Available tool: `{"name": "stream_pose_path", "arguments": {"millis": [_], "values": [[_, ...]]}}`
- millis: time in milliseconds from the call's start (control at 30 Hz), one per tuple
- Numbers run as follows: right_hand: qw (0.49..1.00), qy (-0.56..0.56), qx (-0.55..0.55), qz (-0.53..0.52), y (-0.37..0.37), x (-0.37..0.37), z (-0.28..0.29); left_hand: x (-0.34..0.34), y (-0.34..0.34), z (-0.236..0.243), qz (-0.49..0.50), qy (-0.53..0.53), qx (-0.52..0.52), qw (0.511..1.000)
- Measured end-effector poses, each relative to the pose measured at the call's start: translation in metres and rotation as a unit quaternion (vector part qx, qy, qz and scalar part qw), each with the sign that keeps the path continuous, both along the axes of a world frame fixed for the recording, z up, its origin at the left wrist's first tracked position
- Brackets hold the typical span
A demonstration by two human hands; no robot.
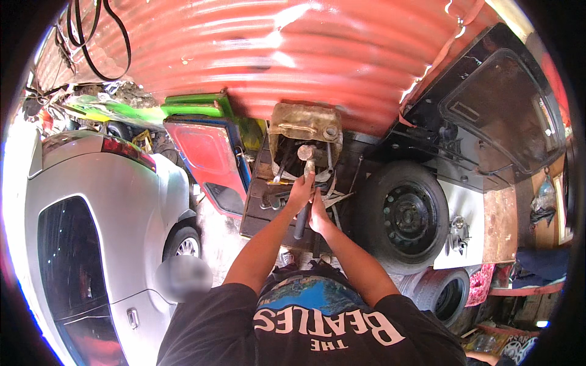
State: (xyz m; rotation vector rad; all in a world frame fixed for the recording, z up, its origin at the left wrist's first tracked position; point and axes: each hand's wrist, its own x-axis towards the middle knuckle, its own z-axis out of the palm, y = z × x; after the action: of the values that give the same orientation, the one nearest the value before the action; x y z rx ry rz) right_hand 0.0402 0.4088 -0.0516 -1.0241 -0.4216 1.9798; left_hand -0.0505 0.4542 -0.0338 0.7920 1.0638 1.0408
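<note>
My left hand grips a hammer with a worn metal head and a dark lower handle, held diagonal to upright in the picture. Just right of it and lower, my right hand is closed at the same handle, its fingertips partly hidden. Behind the hammer head sits a grimy, cut-open plastic container holding dark tools. It stands on a dark wooden bench. Metal tools, some with long jaws or handles, lie beside my hands, along with dark pieces at the left.
A silver car fills the left. Red and green panels lean beside the bench. At right are a tire on a black wheel, a black vehicle panel, a white board and more tires. Red corrugated sheeting stands behind.
</note>
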Motion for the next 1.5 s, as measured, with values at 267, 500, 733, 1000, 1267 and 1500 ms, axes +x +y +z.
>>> {"name": "stream_pose_path", "arguments": {"millis": [267, 500, 733, 1000, 1267, 1500], "values": [[0.999, -0.031, 0.025, 0.025, 0.011, 0.004, 0.03, 0.011, 0.015, 0.034, 0.018, -0.029, 0.046, 0.998], [0.998, -0.025, 0.012, 0.062, 0.017, 0.013, 0.024, 0.014, 0.028, 0.046, 0.002, -0.087, 0.025, 0.996], [0.959, -0.265, 0.088, -0.041, 0.015, 0.008, 0.001, 0.03, 0.035, 0.054, 0.118, 0.057, 0.066, 0.989], [0.983, -0.15, 0.106, -0.003, 0.001, 0.012, 0.006, 0.008, 0.044, 0.048, 0.022, -0.136, -0.05, 0.989], [0.97, -0.214, 0.113, 0.036, 0.008, 0.023, 0.014, 0.013, 0.049, 0.047, 0.031, -0.14, -0.064, 0.988], [0.902, -0.367, 0.225, 0.015, 0.005, 0.015, 0.017, 0.021, 0.061, 0.031, 0.096, -0.086, -0.094, 0.987]]}}
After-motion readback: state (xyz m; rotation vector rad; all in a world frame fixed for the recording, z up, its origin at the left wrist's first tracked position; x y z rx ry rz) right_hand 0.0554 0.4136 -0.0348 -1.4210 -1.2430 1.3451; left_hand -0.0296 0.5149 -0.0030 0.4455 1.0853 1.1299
